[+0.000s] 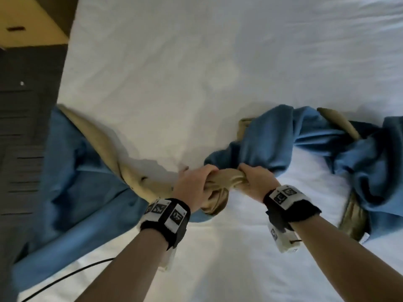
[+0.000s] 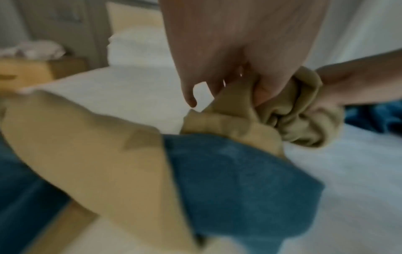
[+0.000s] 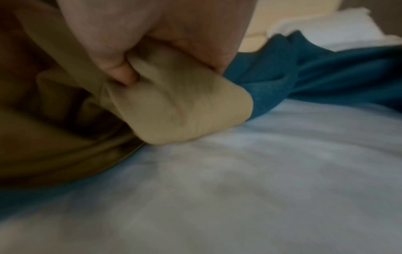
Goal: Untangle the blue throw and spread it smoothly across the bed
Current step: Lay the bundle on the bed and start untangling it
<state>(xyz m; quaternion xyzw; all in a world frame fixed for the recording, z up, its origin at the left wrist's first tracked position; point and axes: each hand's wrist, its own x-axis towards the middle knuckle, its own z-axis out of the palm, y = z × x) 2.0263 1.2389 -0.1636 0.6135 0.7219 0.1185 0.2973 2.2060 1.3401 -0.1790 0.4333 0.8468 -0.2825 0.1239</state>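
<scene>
The blue throw [image 1: 82, 188], with a tan underside, lies twisted across the white bed [image 1: 196, 73]. One end hangs over the bed's left edge and the other bunches at the right [image 1: 359, 162]. A tan knot [image 1: 220, 184] sits in the middle of it. My left hand [image 1: 194, 182] grips the knot from the left and my right hand [image 1: 255, 177] grips it from the right. In the left wrist view my left hand [image 2: 256, 89] curls its fingers into the tan folds [image 2: 289, 111]. My right hand [image 3: 135, 65], in the right wrist view, pinches a tan fold [image 3: 185, 110] beside blue cloth [image 3: 304, 80].
A dark floor [image 1: 26, 127] and a tan piece of furniture [image 1: 32, 18] lie beyond the bed's left edge. A thin black cable [image 1: 72, 271] trails over the bed's near left corner. White pillows [image 2: 139, 48] lie at the far end.
</scene>
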